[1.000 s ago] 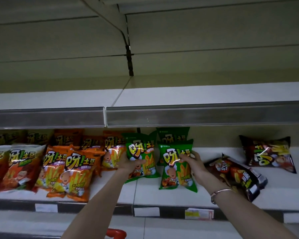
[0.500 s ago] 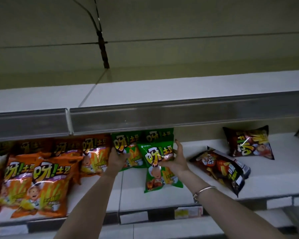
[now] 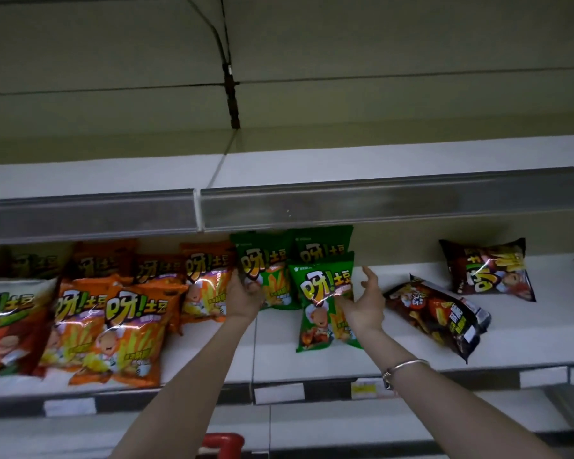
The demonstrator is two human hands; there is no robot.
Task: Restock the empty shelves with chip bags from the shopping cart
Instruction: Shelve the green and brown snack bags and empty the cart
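Bare shelf (image 3: 378,347) btwn front green bag (image 3: 322,303) & dark bag (image 3: 434,313).

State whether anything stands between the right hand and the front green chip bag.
Nothing visible does. The open right hand is at the right edge of the front green chip bag; the dark bag lies beyond the hand.
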